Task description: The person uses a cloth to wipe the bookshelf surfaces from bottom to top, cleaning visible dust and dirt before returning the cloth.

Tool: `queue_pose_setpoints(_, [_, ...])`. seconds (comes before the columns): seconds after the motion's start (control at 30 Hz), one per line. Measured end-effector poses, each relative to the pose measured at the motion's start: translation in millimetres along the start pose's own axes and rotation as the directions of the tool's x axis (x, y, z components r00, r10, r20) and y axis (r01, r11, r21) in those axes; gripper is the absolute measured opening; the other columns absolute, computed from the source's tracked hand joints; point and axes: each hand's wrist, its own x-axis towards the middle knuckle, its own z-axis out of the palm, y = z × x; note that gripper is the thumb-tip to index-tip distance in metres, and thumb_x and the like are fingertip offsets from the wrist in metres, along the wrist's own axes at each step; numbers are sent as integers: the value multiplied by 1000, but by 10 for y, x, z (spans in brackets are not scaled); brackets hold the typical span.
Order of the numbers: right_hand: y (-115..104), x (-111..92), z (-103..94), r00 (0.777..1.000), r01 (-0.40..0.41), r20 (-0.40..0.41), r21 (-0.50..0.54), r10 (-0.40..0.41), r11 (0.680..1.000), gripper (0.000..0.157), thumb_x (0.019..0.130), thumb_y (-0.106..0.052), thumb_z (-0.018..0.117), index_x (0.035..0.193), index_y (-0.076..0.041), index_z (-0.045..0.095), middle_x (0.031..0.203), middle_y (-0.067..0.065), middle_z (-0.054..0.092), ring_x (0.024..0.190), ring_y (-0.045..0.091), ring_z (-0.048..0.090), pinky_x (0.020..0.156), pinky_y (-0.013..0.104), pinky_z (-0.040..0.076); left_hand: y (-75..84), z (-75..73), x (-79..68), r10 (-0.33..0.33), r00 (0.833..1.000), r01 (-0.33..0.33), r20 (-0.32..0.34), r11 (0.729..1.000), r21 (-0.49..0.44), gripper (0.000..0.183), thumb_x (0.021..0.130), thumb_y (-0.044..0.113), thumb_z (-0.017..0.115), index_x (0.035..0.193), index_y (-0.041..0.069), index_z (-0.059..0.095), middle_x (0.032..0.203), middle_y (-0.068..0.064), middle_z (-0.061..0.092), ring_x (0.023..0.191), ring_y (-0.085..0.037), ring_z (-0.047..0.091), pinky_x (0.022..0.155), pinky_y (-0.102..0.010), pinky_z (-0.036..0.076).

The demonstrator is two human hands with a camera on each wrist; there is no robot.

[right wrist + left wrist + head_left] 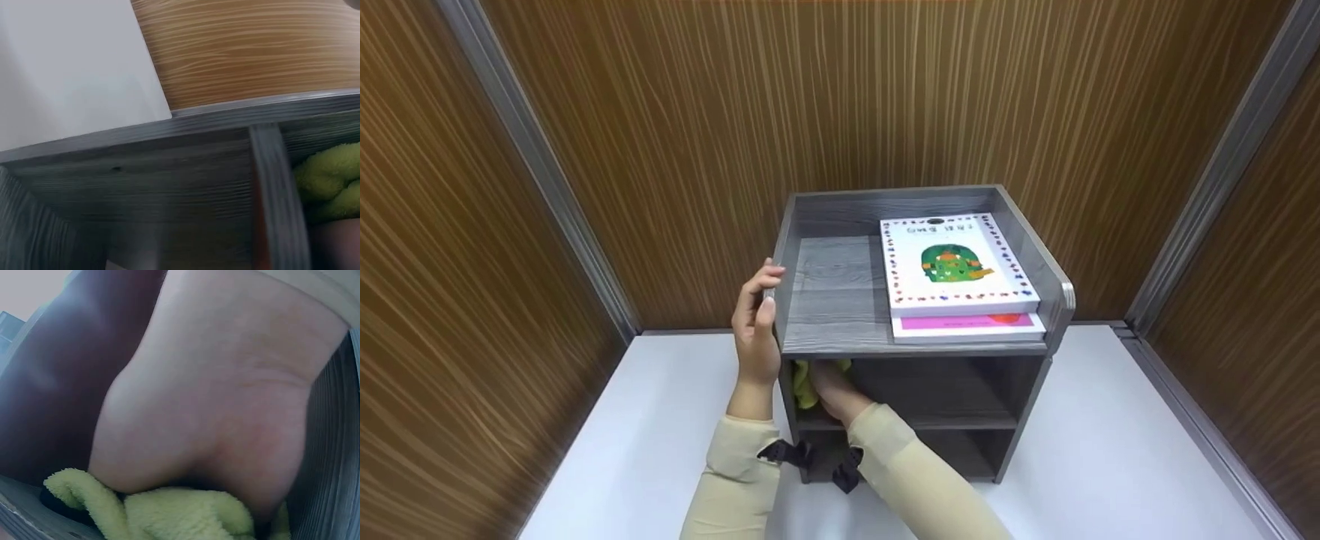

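Observation:
My left hand grips the left side panel of a small grey wood-grain shelf unit, its fingertips over the panel's upper edge. Through the front opening, my right hand reaches into the compartment under the top, at its left end. It holds a fuzzy yellow-green cloth against the inside there; its fingers are hidden. In the left wrist view, the bunched cloth lies under the right hand. A fold of the cloth shows at the right edge of the right wrist view.
Two books lie stacked on the right of the unit's top, a white one with a green picture over one with a pink cover. A lower compartment is below. The unit stands on a white table, with wood-patterned walls around.

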Motion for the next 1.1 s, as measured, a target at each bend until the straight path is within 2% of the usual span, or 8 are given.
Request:
queue_pose_setpoints(0.13, [42,-14,-7,998,-60,-9,-16,60,998,45,100,-35,32,122,1,47,113,7,53,99,12,51,90,25,40,-5,-18,-10,-12,1000,12,6,1000,4,29,87,4,36,107,9,56,119,-14,56,131,-38,32,110,-45,20])
queue_pose_setpoints(0.37, [76,-23,-70,991,-46,128,-9,47,999,54,98,-47,32,127,-3,45,116,5,52,101,11,51,93,26,39,-7,-36,-17,-15,1000,15,1,1000,21,28,88,7,36,108,9,55,120,-14,54,132,-38,31,110,-44,20])
queue_pose_setpoints(0.53, [72,-62,-107,988,-82,129,-28,85,996,56,95,-50,38,123,-3,48,111,4,54,96,10,53,89,26,41,-20,-13,-8,-2,1000,2,1,1000,15,30,89,12,38,105,-9,50,120,-14,55,132,-35,33,110,-45,19])
queue_pose_setpoints(0.63, [74,-90,-127,989,-74,130,-30,77,997,58,95,-49,39,128,-2,45,116,4,52,99,11,51,90,26,40,-27,1,-5,-8,1000,8,-2,1000,16,35,89,15,40,104,-16,45,120,-14,55,132,-34,33,110,-45,20])
queue_pose_setpoints(0.73, [87,-127,-149,989,-47,140,-20,49,999,61,96,-47,40,139,-4,34,129,7,46,109,14,47,95,27,36,-30,9,-10,-23,1000,24,-6,1000,19,36,90,17,40,104,-15,47,120,-15,55,132,-33,33,109,-45,21])
queue_pose_setpoints(0.9, [105,-200,-177,985,-28,171,-70,39,997,72,95,-49,40,149,-9,14,150,10,22,130,20,29,107,34,23,-29,15,-21,-28,1000,28,-10,1000,12,35,91,18,41,105,-13,48,120,-14,56,131,-34,34,109,-45,21])
queue_pose_setpoints(1.03, [79,-265,-176,981,-43,184,-106,62,993,75,94,-50,41,150,-11,9,155,8,6,138,20,10,111,38,14,-8,13,-12,-21,1000,21,-12,1000,11,35,91,17,41,104,-16,47,120,-13,56,131,-33,34,109,-45,21])
queue_pose_setpoints(1.1, [56,-296,-174,979,-60,186,-111,80,992,76,94,-49,42,150,-10,9,155,8,3,138,21,8,111,38,14,5,16,-3,-18,1000,18,-11,1000,13,35,91,16,40,104,-16,47,120,-13,56,131,-33,34,109,-45,21])
